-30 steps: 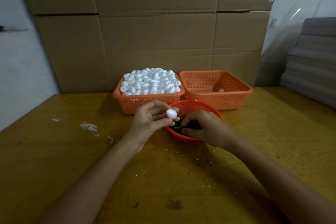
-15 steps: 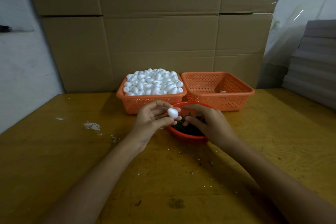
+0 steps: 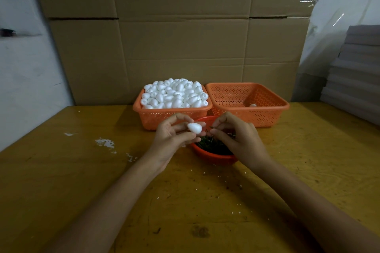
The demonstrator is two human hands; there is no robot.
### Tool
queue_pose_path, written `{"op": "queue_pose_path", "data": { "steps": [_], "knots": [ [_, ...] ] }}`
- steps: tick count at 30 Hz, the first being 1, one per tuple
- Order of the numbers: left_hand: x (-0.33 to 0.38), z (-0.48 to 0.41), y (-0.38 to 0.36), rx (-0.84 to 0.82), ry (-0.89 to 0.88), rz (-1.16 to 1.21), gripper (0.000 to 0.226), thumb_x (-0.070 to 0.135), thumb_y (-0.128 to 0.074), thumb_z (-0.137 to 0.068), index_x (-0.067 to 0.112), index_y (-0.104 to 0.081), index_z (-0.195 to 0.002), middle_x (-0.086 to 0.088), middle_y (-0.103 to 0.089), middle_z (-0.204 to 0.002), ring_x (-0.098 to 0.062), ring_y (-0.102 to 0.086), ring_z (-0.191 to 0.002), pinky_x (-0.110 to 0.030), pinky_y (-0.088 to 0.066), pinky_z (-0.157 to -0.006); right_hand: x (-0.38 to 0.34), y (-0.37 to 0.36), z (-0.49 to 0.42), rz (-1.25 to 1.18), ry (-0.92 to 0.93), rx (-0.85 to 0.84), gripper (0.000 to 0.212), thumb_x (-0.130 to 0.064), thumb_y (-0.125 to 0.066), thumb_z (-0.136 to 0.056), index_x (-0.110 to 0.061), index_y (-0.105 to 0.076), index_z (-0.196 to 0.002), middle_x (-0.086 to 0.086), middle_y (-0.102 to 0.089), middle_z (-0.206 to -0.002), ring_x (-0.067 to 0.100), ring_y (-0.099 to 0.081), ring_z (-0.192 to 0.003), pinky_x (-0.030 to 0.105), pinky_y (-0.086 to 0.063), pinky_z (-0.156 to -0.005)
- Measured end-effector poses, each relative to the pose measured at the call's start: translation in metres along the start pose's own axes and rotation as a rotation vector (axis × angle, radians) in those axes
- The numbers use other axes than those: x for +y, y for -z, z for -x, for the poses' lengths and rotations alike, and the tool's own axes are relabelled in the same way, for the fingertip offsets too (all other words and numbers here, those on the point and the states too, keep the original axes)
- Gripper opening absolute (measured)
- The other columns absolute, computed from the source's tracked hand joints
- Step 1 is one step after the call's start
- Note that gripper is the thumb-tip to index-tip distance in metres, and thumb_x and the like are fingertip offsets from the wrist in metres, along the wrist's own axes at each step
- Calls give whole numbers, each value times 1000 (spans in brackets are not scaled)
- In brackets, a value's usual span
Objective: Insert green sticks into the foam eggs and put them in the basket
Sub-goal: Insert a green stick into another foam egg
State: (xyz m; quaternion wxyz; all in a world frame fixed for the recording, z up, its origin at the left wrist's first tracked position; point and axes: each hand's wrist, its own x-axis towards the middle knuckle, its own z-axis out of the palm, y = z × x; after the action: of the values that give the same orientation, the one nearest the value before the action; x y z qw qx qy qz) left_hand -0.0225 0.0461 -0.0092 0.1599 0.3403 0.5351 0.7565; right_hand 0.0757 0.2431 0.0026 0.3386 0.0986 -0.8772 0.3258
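My left hand point(image 3: 172, 139) pinches a white foam egg point(image 3: 195, 127) between thumb and fingers, just above the left rim of a round orange bowl point(image 3: 213, 157) full of green sticks point(image 3: 211, 144). My right hand point(image 3: 236, 137) is over the bowl and pinches a thin green stick point(image 3: 213, 127) whose tip points at the egg. An orange basket point(image 3: 156, 118) heaped with foam eggs point(image 3: 174, 94) stands behind on the left. The orange basket point(image 3: 267, 113) on the right holds one egg point(image 3: 253, 105).
Stacked cardboard boxes point(image 3: 185, 33) form a wall behind the baskets. A pile of grey sheets point(image 3: 357, 76) stands at the right edge. White foam crumbs point(image 3: 106, 142) dot the wooden table point(image 3: 61, 181) at the left and in front of the bowl.
My right hand has come up out of the bowl with a stick and moved toward the egg. My left hand has kept the egg at about the same spot.
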Motion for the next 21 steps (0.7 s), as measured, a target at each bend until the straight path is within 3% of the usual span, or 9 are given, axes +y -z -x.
{"op": "queue_pose_path", "data": {
  "steps": [4,9,21],
  "knots": [
    [-2,-1,1,-2,0,3,28,-14,-68,-90,5,-56,-107,-19,-74,-125,-40,-73,-113,-34,-63,-87,2,1,0,23,31,-8,19,-12,-74,-95,-12,-63,-111,-11,-76,-103,-2,-71,-103,31,-60,-87],
    [-3,-1,2,-16,-34,-50,31,-9,-77,-82,4,-57,-101,-18,-74,-125,-39,-73,-112,-39,-62,-93,4,1,0,56,37,-6,18,-12,-75,-94,-13,-65,-109,-14,-76,-103,-6,-71,-103,30,-61,-88],
    [-1,0,0,21,-86,-153,26,-16,-78,-80,0,-67,-97,-15,-77,-118,-34,-75,-108,-27,-58,-80,7,1,1,108,40,1,12,-16,-77,-94,-18,-69,-103,-15,-74,-98,-1,-70,-95,32,-59,-83]
  ]
}}
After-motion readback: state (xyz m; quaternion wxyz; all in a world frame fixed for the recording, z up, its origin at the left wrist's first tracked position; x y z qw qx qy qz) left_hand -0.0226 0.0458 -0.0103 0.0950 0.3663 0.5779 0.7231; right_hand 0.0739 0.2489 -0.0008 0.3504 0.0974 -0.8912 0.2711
